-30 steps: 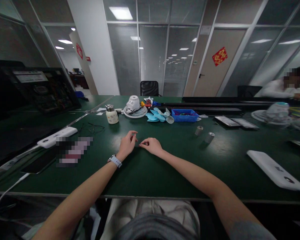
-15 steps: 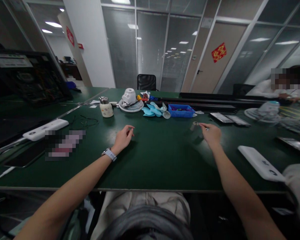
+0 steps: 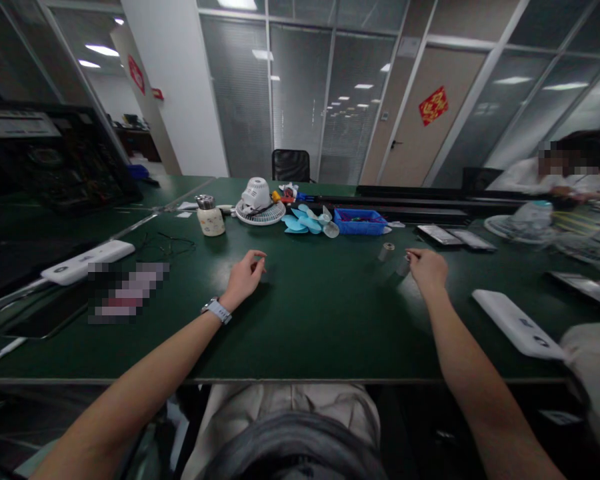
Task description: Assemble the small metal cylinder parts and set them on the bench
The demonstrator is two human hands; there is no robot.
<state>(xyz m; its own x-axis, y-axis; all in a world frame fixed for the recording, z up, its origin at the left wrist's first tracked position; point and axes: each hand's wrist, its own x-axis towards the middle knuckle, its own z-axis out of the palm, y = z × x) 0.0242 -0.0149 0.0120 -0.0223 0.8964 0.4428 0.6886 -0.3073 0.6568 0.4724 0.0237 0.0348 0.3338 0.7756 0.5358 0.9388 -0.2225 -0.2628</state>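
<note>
My left hand [image 3: 245, 275] hovers over or rests on the green table, its fingers loosely curled and a little apart, with nothing visible in them. A watch [image 3: 217, 310] with a pale strap is on that wrist. To the right, the thumb and fingertips of my right hand [image 3: 429, 268] are pinched together; a tiny metallic glint shows at the tips, but the thing itself is too small to name. Just left of those fingertips a small silver metal cylinder [image 3: 387, 252] stands upright on the table. A greyish patch below the fingertips may be a reflection or shadow.
Along the back are a cream bottle [image 3: 211, 217], white fan housing [image 3: 257, 195], blue fan blades [image 3: 303, 221] and a blue tray [image 3: 361, 221]. White power strips [image 3: 87, 261] and a white device [image 3: 517, 323] flank my arms. A co-worker [image 3: 545, 170] sits far right.
My right hand has drawn slightly right, off the metal cylinder, which now stands apart from the fingers. My left hand has barely moved. The camera view has shifted slightly.
</note>
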